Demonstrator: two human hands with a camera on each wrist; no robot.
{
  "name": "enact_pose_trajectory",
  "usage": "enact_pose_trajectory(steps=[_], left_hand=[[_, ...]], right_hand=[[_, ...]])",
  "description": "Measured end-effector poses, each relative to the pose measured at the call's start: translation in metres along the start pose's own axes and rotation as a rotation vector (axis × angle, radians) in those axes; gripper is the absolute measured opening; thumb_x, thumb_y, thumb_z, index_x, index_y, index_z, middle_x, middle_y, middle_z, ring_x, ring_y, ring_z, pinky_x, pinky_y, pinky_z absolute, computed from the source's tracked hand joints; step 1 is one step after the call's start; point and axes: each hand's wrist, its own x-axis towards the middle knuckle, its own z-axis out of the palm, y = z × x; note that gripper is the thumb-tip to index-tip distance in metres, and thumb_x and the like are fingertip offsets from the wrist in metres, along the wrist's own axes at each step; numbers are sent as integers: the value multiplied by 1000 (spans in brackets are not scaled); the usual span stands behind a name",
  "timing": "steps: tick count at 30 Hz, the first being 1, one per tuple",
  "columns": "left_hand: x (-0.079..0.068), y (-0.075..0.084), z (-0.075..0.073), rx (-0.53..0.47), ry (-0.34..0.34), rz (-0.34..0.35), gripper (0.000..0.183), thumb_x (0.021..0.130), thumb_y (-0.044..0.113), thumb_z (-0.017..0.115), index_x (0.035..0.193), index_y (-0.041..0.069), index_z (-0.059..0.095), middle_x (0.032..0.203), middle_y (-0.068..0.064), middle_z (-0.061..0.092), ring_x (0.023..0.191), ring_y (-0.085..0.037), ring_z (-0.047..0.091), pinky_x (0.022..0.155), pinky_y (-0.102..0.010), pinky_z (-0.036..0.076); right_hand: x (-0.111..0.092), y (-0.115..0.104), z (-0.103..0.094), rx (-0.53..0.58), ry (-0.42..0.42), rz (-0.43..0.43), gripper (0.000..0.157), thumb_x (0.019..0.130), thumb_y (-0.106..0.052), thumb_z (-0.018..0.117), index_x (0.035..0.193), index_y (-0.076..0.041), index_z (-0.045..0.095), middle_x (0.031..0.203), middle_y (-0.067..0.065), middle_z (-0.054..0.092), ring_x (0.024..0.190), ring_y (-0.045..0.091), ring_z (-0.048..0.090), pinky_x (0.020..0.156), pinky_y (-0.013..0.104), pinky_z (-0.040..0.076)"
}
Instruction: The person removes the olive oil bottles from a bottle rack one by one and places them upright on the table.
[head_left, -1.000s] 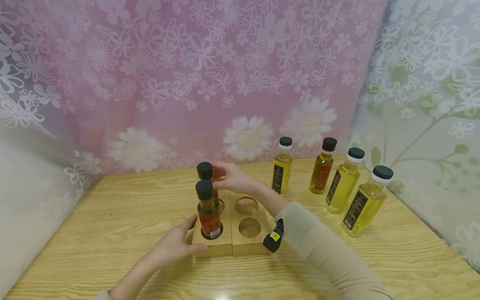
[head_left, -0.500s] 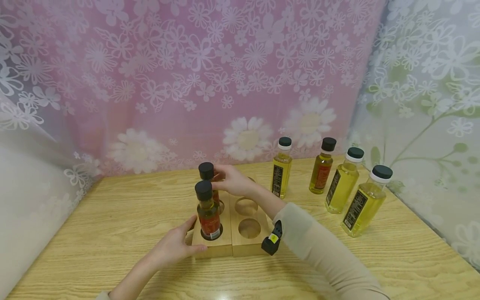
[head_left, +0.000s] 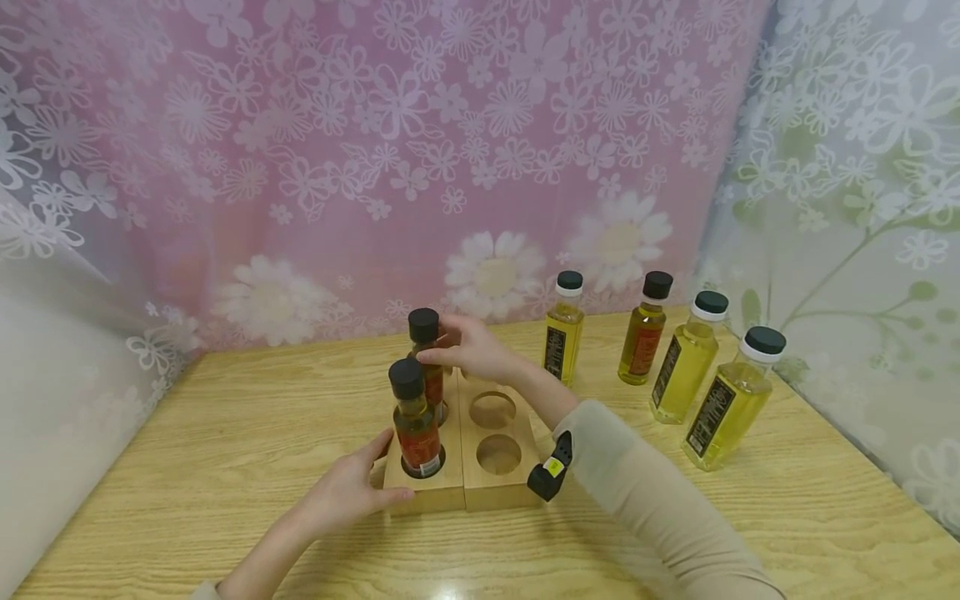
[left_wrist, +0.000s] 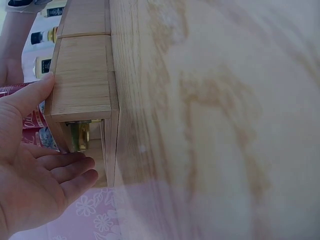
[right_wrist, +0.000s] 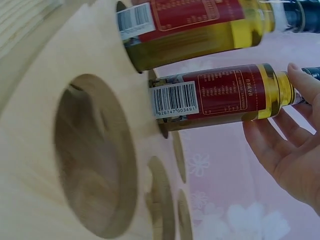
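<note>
A pale wooden rack (head_left: 431,500) with round holes stands on the table. One small oil bottle (head_left: 418,433), red-labelled and black-capped, sits upright in its front left hole. Behind that, my right hand (head_left: 480,350) holds a second red-labelled oil bottle (right_wrist: 220,95) by the neck, thumb and fingers around it. This bottle's base is at a hole of the rack in the right wrist view; the front bottle partly hides it in the head view. My left hand (head_left: 348,492) grips the rack's front left corner, thumb on the front and fingers along the open side (left_wrist: 80,135).
To the right stand three yellow oil bottles with black labels: one behind the right forearm (head_left: 562,342), one further right (head_left: 684,375), and one nearest (head_left: 727,408). A red-labelled bottle (head_left: 642,342) stands among them. Vacant holes (head_left: 498,454) show in the rack's right half.
My right hand has lifted slightly and shifted right and back with the rear bottle, uncovering more of it behind the front one. The left hand keeps its place on the rack.
</note>
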Motion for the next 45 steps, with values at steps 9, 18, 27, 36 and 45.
enact_pose_trajectory(steps=[9, 18, 27, 36, 45], left_hand=[[0, 1, -1, 9, -4, 0, 97, 75, 42, 76, 144, -3, 26, 141, -23, 37, 124, -42, 40, 95, -56, 36], [-1, 1, 0, 20, 5, -12, 98, 73, 43, 76, 144, -3, 27, 141, -23, 38, 124, -42, 40, 95, -56, 36], [0, 0, 1, 19, 3, -10, 98, 73, 43, 76, 144, -3, 27, 141, -22, 37, 125, -41, 39, 96, -55, 36], [1, -2, 2, -11, 0, 3, 99, 73, 43, 76, 144, -3, 26, 142, -22, 37, 125, -39, 39, 96, -55, 36], [-1, -1, 1, 6, 7, 4, 98, 73, 42, 77, 144, -4, 27, 141, -23, 38, 124, -42, 39, 96, -56, 35]], right_hand=[[-3, -14, -17, 45, 30, -6, 45, 90, -13, 62, 132, -5, 49, 119, 11, 58, 107, 23, 56, 89, 37, 47], [-12, -27, -33, 39, 46, -1, 47, 91, -17, 61, 135, -9, 47, 120, 8, 58, 108, 22, 55, 91, 39, 45], [-30, -28, -49, 37, 77, -22, 47, 90, -14, 63, 134, -7, 47, 126, 11, 54, 108, 24, 57, 90, 41, 46], [-52, -24, -73, 22, 150, 10, 44, 90, -11, 63, 131, -6, 49, 126, 12, 54, 110, 26, 57, 92, 46, 43], [-76, -18, -96, 39, 180, 83, 51, 90, -13, 62, 137, -6, 44, 130, 13, 50, 117, 29, 51, 97, 50, 38]])
